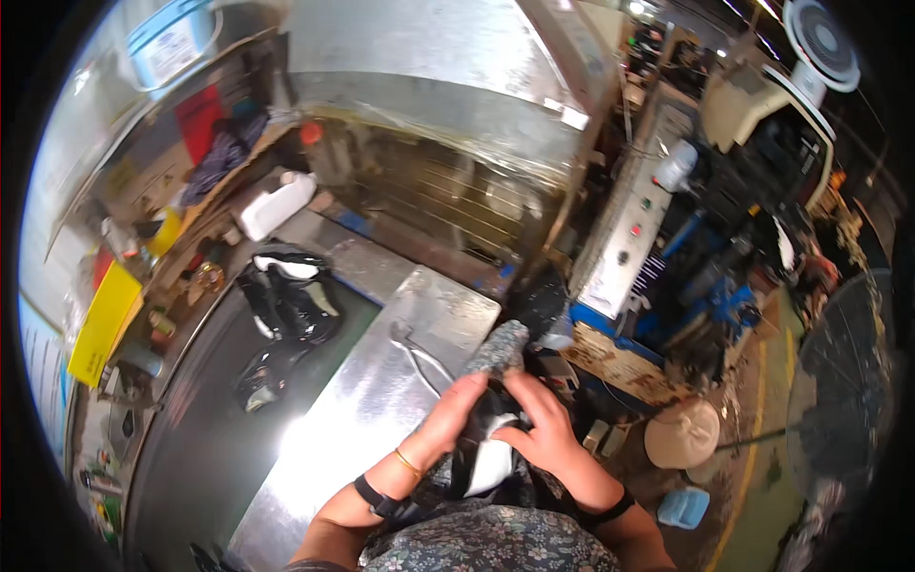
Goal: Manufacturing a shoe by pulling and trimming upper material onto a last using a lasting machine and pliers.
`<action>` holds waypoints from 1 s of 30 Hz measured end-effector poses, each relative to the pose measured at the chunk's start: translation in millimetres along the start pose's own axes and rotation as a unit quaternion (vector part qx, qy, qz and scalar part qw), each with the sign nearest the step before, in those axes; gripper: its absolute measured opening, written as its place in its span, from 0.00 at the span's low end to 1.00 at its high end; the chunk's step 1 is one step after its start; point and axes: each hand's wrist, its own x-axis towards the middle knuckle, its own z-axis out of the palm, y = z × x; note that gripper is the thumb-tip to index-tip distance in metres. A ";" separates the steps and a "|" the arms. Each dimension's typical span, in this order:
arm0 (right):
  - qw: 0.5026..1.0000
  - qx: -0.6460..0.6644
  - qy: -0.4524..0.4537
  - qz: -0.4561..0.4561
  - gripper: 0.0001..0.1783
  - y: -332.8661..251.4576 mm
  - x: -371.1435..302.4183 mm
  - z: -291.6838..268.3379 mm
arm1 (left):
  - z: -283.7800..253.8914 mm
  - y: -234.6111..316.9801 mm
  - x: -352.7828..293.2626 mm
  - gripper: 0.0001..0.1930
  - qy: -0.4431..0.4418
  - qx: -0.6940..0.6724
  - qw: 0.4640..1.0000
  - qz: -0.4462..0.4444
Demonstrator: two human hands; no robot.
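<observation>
Close in front of my body, my left hand [452, 416] and my right hand [547, 431] are closed around a black-and-white piece [492, 464], possibly a shoe part. Its white side faces up between my wrists, and its lower end lies against my floral apron [486, 541]. A grey speckled part [499, 349] sticks out beyond my fingertips; whether it belongs to the same piece I cannot tell. Just left of my hands, a bent silvery tool [419, 355] lies on a shiny metal plate [357, 381]. My fingers partly hide the piece.
Glossy black-and-white pieces [289, 296] lie on a dark belt [205, 458] to the left. Beyond the plate stands a metal-hooded machine [429, 57]. A white jug [276, 205] is at the back left. A control panel [629, 234], a round stool [681, 433] and a large fan [843, 372] stand to the right.
</observation>
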 end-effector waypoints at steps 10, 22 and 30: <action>0.994 -0.052 -0.044 -0.091 0.33 -22.7 2.6 -49.7 | 51.0 22.8 -18.8 0.25 -0.170 0.031 0.983 -0.058; 0.899 0.255 0.131 0.330 0.35 23.5 -74.9 44.5 | 27.7 -14.3 4.0 0.25 -0.122 0.438 0.860 0.230; 0.926 0.181 0.008 0.331 0.11 40.1 -76.5 31.9 | 5.2 -14.0 35.5 0.22 -0.074 0.354 0.910 0.202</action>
